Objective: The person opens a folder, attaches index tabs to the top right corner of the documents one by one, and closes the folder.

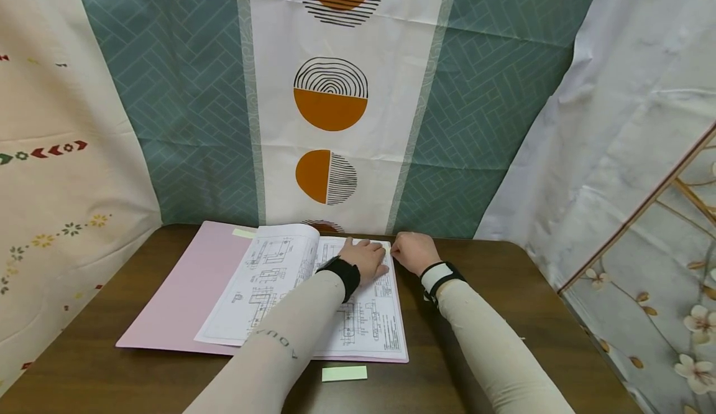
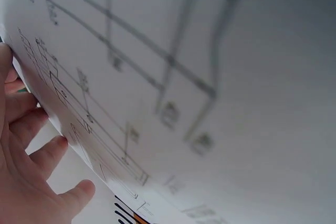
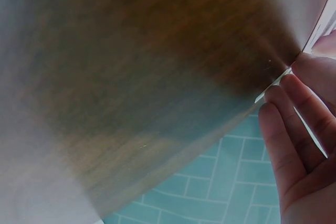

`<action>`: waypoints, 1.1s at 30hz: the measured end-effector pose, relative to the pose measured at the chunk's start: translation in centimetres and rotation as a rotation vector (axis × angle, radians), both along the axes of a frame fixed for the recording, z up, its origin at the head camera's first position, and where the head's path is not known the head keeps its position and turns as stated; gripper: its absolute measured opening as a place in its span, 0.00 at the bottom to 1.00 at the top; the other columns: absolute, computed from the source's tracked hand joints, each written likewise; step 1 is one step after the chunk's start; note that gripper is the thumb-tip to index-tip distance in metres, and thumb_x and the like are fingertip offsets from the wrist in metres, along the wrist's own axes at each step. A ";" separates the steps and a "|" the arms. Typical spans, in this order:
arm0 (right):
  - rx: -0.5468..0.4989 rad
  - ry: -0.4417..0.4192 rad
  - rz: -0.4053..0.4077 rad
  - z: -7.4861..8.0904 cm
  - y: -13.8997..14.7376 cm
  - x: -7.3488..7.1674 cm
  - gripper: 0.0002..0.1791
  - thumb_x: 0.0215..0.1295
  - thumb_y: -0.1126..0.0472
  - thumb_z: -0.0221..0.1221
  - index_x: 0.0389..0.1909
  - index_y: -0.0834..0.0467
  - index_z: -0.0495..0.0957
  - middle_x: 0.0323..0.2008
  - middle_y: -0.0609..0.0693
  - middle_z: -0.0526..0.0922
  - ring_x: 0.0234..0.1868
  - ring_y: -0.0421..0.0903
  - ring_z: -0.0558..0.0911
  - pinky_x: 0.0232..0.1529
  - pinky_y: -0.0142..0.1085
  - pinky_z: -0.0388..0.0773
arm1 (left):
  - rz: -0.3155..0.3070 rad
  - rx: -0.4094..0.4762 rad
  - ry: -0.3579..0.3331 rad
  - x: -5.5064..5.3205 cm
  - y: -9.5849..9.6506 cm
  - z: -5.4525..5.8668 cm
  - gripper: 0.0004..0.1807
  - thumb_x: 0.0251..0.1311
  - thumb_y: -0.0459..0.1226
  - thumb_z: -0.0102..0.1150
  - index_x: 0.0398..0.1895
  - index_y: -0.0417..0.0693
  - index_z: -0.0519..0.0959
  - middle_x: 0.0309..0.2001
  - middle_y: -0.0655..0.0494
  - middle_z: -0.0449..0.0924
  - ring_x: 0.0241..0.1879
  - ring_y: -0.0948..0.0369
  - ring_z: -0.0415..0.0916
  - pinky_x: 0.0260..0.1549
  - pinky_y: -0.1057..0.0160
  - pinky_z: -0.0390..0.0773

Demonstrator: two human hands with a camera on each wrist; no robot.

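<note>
A bound set of technical drawings (image 1: 268, 277) lies spread on a pink folder (image 1: 168, 302), its left page curling up at the spine. My left hand (image 1: 365, 261) rests with spread fingers on the upper part of the right page; its fingers (image 2: 50, 156) also show against the sheet in the left wrist view. At the page's top right corner my right hand (image 1: 415, 252) pinches a pale sticky note (image 1: 386, 247) along the paper edge. From the right wrist, thumb and fingers (image 3: 299, 124) meet at that edge, partly hiding the strip.
One pale green sticky note (image 1: 344, 373) lies on the brown table (image 1: 436, 377) below the folder. Another sticky note (image 1: 243, 233) is at the folder's top left. A patterned curtain (image 1: 330, 122) hangs behind the table's far edge.
</note>
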State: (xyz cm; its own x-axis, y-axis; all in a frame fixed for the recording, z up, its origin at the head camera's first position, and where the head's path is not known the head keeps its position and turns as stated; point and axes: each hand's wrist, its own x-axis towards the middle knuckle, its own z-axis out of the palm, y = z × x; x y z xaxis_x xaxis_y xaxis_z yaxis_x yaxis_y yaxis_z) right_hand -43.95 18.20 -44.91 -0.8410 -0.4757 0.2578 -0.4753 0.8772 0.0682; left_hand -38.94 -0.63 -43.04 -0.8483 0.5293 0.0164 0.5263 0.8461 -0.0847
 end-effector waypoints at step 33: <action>-0.008 0.010 0.003 -0.1 0.0 -0.2 0.03 0.69 0.62 0.76 0.38 0.51 0.96 0.34 0.45 0.88 0.36 0.46 0.89 0.39 0.45 0.87 | 0.051 0.027 0.001 0.2 0.7 -0.1 0.31 0.83 0.58 0.54 0.78 0.53 0.77 0.77 0.57 0.76 0.77 0.53 0.69 0.72 0.40 0.71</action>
